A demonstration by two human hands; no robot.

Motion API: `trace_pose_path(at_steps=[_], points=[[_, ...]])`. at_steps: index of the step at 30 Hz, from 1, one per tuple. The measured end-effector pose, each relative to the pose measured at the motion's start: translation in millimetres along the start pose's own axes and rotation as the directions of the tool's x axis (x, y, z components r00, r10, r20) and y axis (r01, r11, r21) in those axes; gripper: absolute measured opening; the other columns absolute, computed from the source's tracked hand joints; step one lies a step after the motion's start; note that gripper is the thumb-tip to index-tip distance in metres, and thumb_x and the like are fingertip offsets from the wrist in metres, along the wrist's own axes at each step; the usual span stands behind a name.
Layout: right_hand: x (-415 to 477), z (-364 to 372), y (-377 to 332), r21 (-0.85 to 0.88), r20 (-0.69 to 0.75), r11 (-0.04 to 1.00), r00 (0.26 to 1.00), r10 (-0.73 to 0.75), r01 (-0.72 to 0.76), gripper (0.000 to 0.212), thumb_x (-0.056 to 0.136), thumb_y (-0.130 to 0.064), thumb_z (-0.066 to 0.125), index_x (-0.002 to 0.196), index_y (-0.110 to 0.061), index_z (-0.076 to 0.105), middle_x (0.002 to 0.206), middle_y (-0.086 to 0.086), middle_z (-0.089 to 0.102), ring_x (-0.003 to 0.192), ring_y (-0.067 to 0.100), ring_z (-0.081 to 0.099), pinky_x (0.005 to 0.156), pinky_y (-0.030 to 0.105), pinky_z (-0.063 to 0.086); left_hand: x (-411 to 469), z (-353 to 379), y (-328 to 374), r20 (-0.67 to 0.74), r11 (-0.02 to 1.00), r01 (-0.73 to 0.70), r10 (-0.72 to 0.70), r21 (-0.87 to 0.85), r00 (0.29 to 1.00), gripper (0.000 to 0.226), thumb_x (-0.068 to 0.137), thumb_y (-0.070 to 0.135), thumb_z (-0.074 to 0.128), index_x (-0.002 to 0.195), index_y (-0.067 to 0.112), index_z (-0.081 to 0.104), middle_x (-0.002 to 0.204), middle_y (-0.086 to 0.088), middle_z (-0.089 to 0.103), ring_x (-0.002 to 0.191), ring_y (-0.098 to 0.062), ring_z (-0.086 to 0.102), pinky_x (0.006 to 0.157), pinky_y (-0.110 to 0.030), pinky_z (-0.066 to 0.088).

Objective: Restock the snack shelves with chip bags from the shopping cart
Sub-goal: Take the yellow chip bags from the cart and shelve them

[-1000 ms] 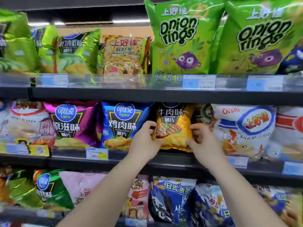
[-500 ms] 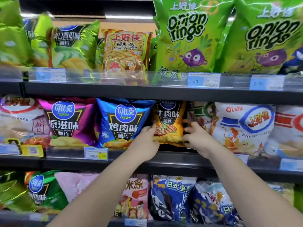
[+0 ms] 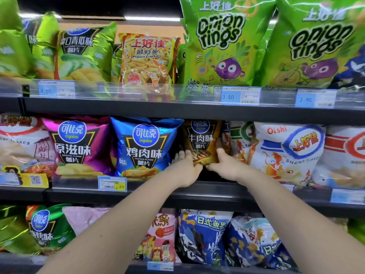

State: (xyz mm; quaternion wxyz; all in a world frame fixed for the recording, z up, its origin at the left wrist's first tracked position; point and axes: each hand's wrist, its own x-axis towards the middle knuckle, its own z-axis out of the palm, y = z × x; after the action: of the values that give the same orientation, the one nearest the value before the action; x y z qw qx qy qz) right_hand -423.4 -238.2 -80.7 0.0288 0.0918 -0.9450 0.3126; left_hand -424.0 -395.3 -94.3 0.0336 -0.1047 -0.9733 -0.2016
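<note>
Middle shelf [image 3: 138, 195]: one gold chip bag [image 3: 201, 142]; left hand [image 3: 185, 168], right hand [image 3: 227, 165], fingers of both clamped on its bottom.

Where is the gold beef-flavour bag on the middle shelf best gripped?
By its lower corners, from the front: the gold beef-flavour bag stands upright, set between the blue bag and a shrimp bag, leaving its face and bottom edge free. Left hand and right hand hold there.
</note>
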Motion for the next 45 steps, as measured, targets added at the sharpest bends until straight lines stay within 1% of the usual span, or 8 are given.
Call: trace_pose_path(at_steps=[3,7,18,22,29,34,38,45], points=[[-1.1,3.3,7.3,-0.303,-0.01,0.933,0.979,-0.206,0.193,0.076,0.099,-0.04,0.048,0.153,-0.017,0.0,0.161,0.01,0.002,0.147,0.027,0.009,0.115,0.036,0.014,-5.2,2.5,-4.0,-0.092,0.975,-0.169,0.183,0.142,0.979,0.069,0.103,0.038,0.032,0.156,0.011,-0.004,0.164,-0.01,-0.006,0.15,-0.026,-0.005,0.123,-0.041,0.001],[9.8,5.0,10.0,-0.495,0.124,0.834,0.97,-0.208,0.243,0.083,0.099,-0.048,0.042,0.151,-0.027,-0.019,0.15,-0.005,-0.041,0.145,0.019,-0.024,0.12,0.047,-0.003,-0.2,2.3,-3.3,-0.06,0.944,-0.168,0.193,0.285,0.979,0.068,0.102,0.037,0.029,0.157,0.015,-0.004,0.162,-0.005,-0.019,0.15,-0.022,-0.014,0.123,-0.042,-0.001],[5.0,0.5,2.6,-0.543,0.022,0.825,0.984,-0.175,0.159,0.072,0.096,-0.034,0.051,0.155,-0.027,0.009,0.161,0.007,0.015,0.143,0.029,0.024,0.115,0.044,0.027,5.8,1.0,0.4,-0.117,0.975,-0.114,0.138,0.192,0.983,0.068,0.098,0.034,0.038,0.157,0.014,0.011,0.164,-0.008,-0.001,0.151,-0.026,-0.003,0.122,-0.044,0.01],[-26.8,-2.9,1.6,-0.533,-0.237,0.822,0.897,-0.374,0.201,0.056,0.093,-0.018,0.055,0.146,-0.021,0.037,0.145,0.004,0.046,0.131,0.022,0.043,0.106,0.038,0.042,-11.3,1.9,7.7,-0.312,0.936,-0.188,0.282,0.298,0.907,0.047,0.096,0.025,0.042,0.141,0.014,0.042,0.136,-0.008,0.049,0.127,-0.026,0.042,0.104,-0.04,0.039],[-85.6,0.8,21.0,-0.668,-0.435,0.735,0.737,-0.517,0.121,0.029,0.072,-0.003,0.071,0.1,-0.01,0.068,0.091,0.008,0.066,0.082,0.028,0.06,0.066,0.034,0.05,-36.1,14.5,41.0,-0.394,0.84,-0.291,0.485,0.458,0.781,0.035,0.093,0.032,0.047,0.126,0.023,0.055,0.12,-0.001,0.057,0.114,-0.025,0.047,0.093,-0.043,0.035],[-134.4,-2.1,61.0,-0.658,-0.513,0.748,0.779,-0.36,-0.088,0.026,0.063,0.0,0.073,0.088,-0.006,0.067,0.084,0.011,0.064,0.078,0.035,0.059,0.061,0.038,0.049,-49.4,51.7,82.3,-0.403,0.822,-0.438,0.563,0.363,0.722,0.025,0.078,0.028,0.065,0.101,0.019,0.07,0.097,-0.004,0.064,0.098,-0.031,0.055,0.08,-0.042,0.04],[-189.1,-15.9,99.3,-0.636,-0.579,0.702,0.799,-0.16,-0.321,0.027,0.063,-0.007,0.073,0.089,-0.01,0.065,0.084,0.009,0.063,0.077,0.034,0.058,0.058,0.038,0.049,-67.6,88.1,138.6,-0.318,0.76,-0.598,0.65,0.255,0.69,0.027,0.086,0.028,0.058,0.111,0.021,0.065,0.111,-0.002,0.06,0.114,-0.03,0.047,0.098,-0.046,0.028],[-299.8,-55.9,171.6,-0.568,-0.661,0.533,0.734,0.159,-0.627,0.022,0.062,-0.009,0.072,0.082,-0.012,0.062,0.078,0.01,0.058,0.074,0.036,0.056,0.055,0.041,0.049,-109.9,158.2,258.9,-0.215,0.586,-0.793,0.807,0.167,0.55,0.029,0.089,0.032,0.053,0.116,0.025,0.062,0.119,0.0,0.058,0.118,-0.028,0.045,0.094,-0.041,0.031]])
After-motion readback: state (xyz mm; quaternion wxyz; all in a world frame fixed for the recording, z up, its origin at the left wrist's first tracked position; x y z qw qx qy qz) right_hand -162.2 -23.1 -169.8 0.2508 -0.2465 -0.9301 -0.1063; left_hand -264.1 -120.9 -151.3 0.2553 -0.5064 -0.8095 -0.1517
